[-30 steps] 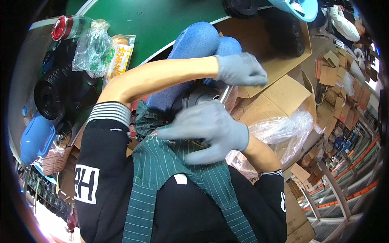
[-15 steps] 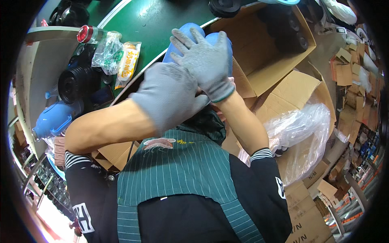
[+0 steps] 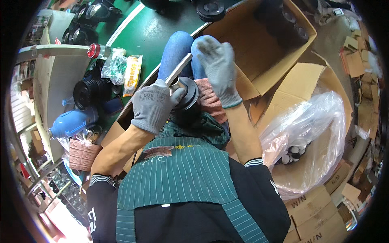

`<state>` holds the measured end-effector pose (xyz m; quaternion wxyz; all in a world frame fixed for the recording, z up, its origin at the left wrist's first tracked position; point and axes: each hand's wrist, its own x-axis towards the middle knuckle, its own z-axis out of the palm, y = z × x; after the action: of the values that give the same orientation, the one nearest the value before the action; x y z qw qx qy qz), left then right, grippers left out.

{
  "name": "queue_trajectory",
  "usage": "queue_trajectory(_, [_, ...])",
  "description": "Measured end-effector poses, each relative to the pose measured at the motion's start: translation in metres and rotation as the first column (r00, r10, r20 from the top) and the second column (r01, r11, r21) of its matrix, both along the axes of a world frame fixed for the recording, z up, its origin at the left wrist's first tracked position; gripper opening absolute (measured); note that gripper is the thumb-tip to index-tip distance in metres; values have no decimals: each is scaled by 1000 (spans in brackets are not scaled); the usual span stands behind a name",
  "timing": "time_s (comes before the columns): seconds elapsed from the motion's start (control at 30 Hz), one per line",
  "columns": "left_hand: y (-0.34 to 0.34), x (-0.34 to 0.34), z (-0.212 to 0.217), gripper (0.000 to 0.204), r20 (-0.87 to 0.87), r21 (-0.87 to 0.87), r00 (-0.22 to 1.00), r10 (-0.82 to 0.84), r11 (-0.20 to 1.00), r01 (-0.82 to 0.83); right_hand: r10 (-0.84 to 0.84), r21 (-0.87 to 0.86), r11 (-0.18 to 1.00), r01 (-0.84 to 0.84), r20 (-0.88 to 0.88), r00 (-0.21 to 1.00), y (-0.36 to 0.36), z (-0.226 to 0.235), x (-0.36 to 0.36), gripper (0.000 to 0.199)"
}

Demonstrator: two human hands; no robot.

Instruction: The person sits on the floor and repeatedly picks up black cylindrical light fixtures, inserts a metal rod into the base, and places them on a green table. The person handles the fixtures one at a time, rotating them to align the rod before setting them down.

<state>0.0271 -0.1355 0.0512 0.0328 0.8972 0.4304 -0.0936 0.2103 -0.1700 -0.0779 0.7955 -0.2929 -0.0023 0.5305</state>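
My left hand (image 3: 153, 104), in a grey work glove, is closed around a flat silver metal bar (image 3: 178, 69) that slants up and to the right. Just under the bar's lower end sits a black round part (image 3: 190, 97) with a shiny metal collar, held in my lap near my knees. A pinkish-brown cloth (image 3: 210, 99) lies beside it on the right. My right hand (image 3: 219, 69), gloved the same way, is raised over my right knee, its fingers stretched out and holding nothing. Its fingertips are slightly blurred.
An open carton (image 3: 279, 60) with black round parts stands at the right, beside a plastic-lined box (image 3: 302, 133) holding small black and white pieces. On the left are a red-capped jar (image 3: 95, 51), a yellow-white food packet (image 3: 132, 75), stacked black discs (image 3: 85, 91) and a blue bottle (image 3: 71, 122).
My hands were together over my knees and have moved apart. The left has drawn back toward me, bringing the metal bar and black round part into view. The right has moved right.
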Motion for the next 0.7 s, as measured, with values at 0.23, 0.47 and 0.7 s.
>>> queue_trajectory(0.23, [8,-11,-4,61,14,0,996,-94,996,94,317,-23,940,-341,-314,895,54,-22,-28,34])
queue_trajectory(0.47, [29,-35,-12,62,130,-219,971,-202,949,226,417,418,878,-232,-432,800,19,-38,-28,54])
queue_trajectory(0.7, [82,-33,-29,51,281,-368,860,-427,779,507,140,347,935,-76,-161,977,-29,-4,-35,50])
